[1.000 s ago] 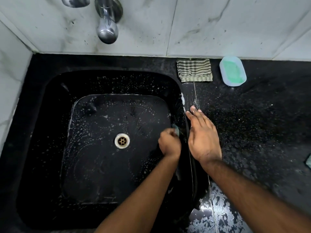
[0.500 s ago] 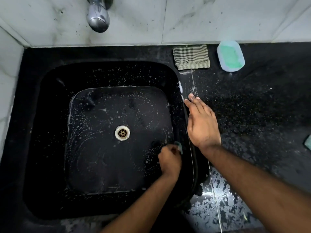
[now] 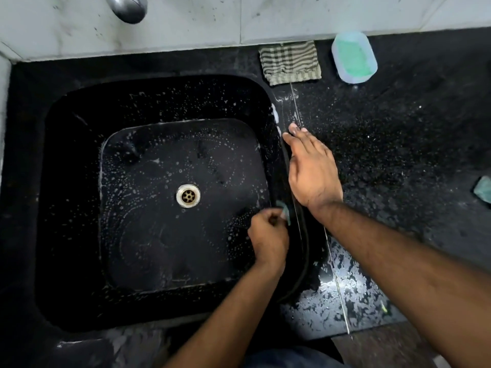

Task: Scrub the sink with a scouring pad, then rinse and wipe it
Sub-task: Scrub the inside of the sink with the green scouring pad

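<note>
The black sink (image 3: 71, 181) is speckled with soap foam, and its metal drain (image 3: 188, 195) sits in the middle of the basin floor. My left hand (image 3: 268, 236) is down inside the basin against the right wall, closed on a greenish scouring pad (image 3: 284, 210) whose edge sticks out above the fingers. My right hand (image 3: 310, 168) lies flat on the sink's right rim, fingers together and pointing away from me, holding nothing.
A striped cloth (image 3: 290, 62) and a soap dish with green soap (image 3: 354, 57) lie at the back of the black counter (image 3: 398, 142). A tap spout (image 3: 129, 6) juts from the tiled wall. Something greenish (image 3: 483, 188) shows at the right edge.
My left hand with the pad has slid along the right wall towards me, then stayed low. The right hand has stayed on the rim. The view has tilted downwards.
</note>
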`<action>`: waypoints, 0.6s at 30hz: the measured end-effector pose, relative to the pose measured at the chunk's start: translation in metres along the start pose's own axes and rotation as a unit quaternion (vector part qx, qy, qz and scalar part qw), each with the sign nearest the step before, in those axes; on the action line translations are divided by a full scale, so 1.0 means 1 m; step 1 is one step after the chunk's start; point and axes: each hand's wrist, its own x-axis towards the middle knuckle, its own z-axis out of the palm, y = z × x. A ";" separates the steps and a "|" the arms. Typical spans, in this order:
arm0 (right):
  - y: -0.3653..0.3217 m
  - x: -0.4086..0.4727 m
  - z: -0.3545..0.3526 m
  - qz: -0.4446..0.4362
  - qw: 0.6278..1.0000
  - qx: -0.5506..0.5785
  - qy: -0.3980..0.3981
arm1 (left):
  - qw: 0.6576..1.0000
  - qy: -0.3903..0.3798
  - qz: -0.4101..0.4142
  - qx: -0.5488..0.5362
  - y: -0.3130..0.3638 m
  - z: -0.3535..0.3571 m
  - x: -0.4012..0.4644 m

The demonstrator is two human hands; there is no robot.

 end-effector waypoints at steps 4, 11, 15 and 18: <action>0.000 0.001 0.001 -0.001 1.000 -0.002 -0.003 | 0.997 0.032 0.063 -0.011 0.033 0.003 0.032; -0.003 -0.008 -0.002 -0.004 1.000 -0.011 0.003 | 1.000 0.000 -0.022 0.012 -0.010 -0.004 -0.005; -0.003 -0.006 0.002 0.003 1.000 -0.010 -0.003 | 0.998 -0.006 0.040 -0.055 0.003 -0.008 -0.009; -0.001 0.001 -0.001 0.001 1.000 -0.005 0.003 | 0.999 0.025 0.022 -0.019 0.016 0.006 0.034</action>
